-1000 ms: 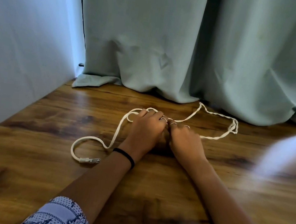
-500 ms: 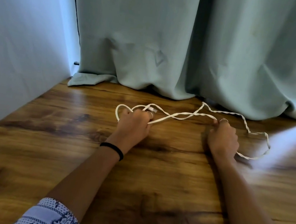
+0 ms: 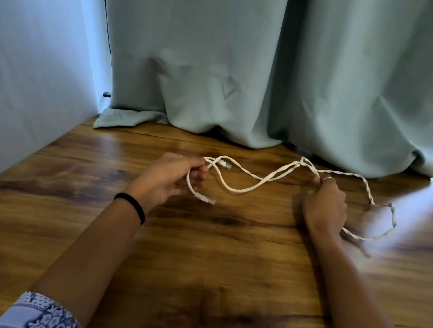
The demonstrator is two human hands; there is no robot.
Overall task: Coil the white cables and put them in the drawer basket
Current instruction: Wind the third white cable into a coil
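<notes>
- Your left hand (image 3: 172, 178) has a closed grip on the white cable (image 3: 251, 186) near its ends: fingers pinch the strands, and both clear plug ends stick out, one (image 3: 225, 164) past the fingertips, one (image 3: 205, 198) hanging on a short loop below the hand.
- Your right hand (image 3: 325, 205) is fisted round the same cable further along, at the spot where the strands cross (image 3: 305, 163).
- Between the hands the doubled run sags in a shallow curve just above the wood worktop (image 3: 209, 273). My read: you hold the ends in one grip and spread the hands to pull out slack before forming loops.
- Past the right hand the rest is twisted on itself, runs out to the right (image 3: 371, 195), and loops back under the wrist, lying on the worktop. That twist will likely fight a neat coil; undo it first.
- Only one cable is visible, and it is not yet coiled.
- No drawer or basket in view, so I can't tell where it is or what's in it.
- Behind: green curtain (image 3: 249, 72) bunched on the worktop, pale wall (image 3: 31, 57) at left.
</notes>
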